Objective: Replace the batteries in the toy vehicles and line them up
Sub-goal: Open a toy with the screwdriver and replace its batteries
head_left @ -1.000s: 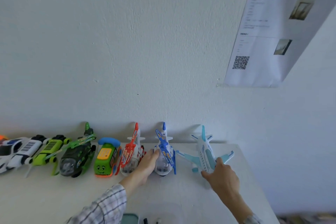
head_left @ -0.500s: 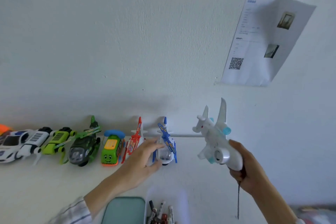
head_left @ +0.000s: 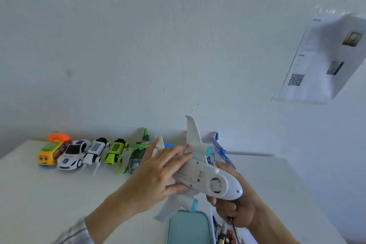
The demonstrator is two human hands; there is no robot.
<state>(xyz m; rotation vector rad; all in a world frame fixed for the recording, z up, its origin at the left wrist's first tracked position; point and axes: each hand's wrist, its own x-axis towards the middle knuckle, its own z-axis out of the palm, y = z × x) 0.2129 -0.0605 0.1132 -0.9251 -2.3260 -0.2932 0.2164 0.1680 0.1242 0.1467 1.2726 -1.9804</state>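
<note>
I hold a white toy airplane (head_left: pixel 206 176) with light blue engines above the table, belly turned toward me. My right hand (head_left: pixel 235 206) grips its nose from below, and a thin dark tool sticks down out of that fist. My left hand (head_left: pixel 156 176) lies on the fuselage with straight fingers, thumb against the near side. Along the wall stand a yellow phone bus (head_left: pixel 47 154), a white police car (head_left: pixel 72 154), a white robot car (head_left: pixel 96 149), a lime green car (head_left: pixel 114 150), a green helicopter (head_left: pixel 138 154) and a blue helicopter (head_left: pixel 219 150), partly hidden by the plane.
A teal lid (head_left: pixel 188 228) lies at the near edge under the plane. Beside it, to the right, is a clear container with several batteries (head_left: pixel 223 233). The white table (head_left: pixel 29 194) meets the wall at the back, and a printed sheet (head_left: pixel 322 59) hangs on the right.
My right hand lifted the airplane off the table and turned its belly toward me. My left hand left the blue helicopter and came onto the plane's fuselage. My view swung right and down.
</note>
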